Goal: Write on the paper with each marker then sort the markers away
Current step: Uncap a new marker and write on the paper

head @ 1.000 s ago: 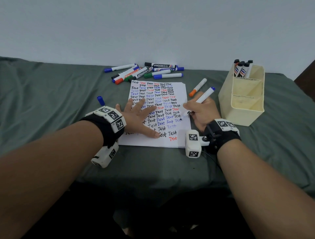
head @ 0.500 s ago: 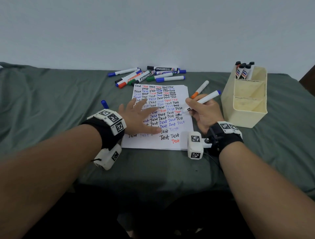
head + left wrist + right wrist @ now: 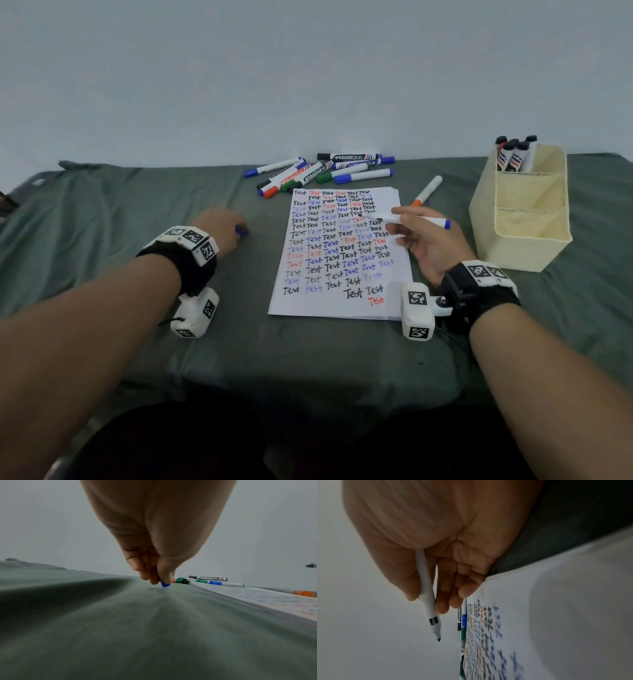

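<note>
A: What fills the frame?
B: A desk (image 3: 102, 219) under a green cloth, and at centre the paper (image 3: 339, 301), rows of "Test" on it.
A: To the right?
B: A cream organizer (image 3: 524, 246) at centre right, black-capped markers (image 3: 512, 154) upright in its far compartment.
A: The hands?
B: The right hand (image 3: 428, 246), above the paper's right edge, grips an uncapped blue marker (image 3: 404, 218), tip towards the left of the frame. The left hand (image 3: 219, 229), left of the paper, pinches a blue cap (image 3: 165, 584) against the cloth.
A: Others?
B: Loose markers (image 3: 322, 171) above the paper; an orange marker (image 3: 426, 191) beside its upper right corner.
</note>
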`<state>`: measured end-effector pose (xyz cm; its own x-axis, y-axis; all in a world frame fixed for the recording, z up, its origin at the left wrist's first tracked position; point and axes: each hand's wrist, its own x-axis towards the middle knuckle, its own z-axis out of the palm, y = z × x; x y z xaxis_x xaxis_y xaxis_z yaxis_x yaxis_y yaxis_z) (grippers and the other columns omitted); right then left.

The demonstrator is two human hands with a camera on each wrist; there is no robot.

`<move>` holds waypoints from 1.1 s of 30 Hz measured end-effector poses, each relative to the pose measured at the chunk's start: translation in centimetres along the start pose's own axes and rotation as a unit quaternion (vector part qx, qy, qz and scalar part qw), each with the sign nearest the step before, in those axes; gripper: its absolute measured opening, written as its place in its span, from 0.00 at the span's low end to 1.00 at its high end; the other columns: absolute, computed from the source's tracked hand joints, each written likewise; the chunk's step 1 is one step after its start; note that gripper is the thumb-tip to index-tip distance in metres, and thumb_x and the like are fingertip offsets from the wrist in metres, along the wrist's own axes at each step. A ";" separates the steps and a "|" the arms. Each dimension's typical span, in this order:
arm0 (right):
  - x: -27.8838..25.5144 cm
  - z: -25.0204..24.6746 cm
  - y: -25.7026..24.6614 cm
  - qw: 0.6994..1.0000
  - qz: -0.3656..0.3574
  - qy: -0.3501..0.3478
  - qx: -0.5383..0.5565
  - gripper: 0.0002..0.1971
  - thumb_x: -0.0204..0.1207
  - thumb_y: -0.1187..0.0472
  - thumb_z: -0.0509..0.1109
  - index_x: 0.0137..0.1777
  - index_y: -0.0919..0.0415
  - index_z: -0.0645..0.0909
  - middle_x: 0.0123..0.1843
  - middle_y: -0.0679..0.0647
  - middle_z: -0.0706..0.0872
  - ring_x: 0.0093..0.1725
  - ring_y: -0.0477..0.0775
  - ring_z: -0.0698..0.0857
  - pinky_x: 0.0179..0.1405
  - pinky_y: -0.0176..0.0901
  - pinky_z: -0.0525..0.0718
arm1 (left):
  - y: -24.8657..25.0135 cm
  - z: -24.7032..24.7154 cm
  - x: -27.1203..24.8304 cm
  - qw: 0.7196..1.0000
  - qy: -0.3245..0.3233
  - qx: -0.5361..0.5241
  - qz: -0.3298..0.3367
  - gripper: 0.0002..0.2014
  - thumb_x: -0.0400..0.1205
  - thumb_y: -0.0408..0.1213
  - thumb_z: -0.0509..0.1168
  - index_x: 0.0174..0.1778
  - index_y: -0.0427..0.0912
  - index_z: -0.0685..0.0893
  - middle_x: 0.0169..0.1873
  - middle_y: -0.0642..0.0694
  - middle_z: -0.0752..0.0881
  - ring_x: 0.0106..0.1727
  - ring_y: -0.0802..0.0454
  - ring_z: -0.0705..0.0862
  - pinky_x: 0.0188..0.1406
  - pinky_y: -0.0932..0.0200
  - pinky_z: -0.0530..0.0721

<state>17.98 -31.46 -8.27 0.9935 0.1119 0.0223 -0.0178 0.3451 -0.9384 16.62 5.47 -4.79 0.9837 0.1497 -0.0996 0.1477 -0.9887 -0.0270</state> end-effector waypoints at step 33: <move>0.1 -0.4 0.6 1.000 -0.005 -0.014 -0.026 0.07 0.77 0.69 0.77 0.54 0.62 0.91 0.49 0.70 0.92 0.34 0.55 0.84 0.37 0.44 0.77 | 16.7 -2.7 -1.1 0.962 0.002 -0.202 0.186 0.06 0.91 0.38 0.58 0.57 0.48 0.80 0.44 0.47 0.88 0.36 0.56 0.79 0.31 0.61 0.74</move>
<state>18.06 -31.59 -8.97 0.9900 0.1348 0.0410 -0.0011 0.2984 -0.9544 18.25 -11.28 -2.43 0.9766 -0.2138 -0.0249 -0.1865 -0.8983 0.3979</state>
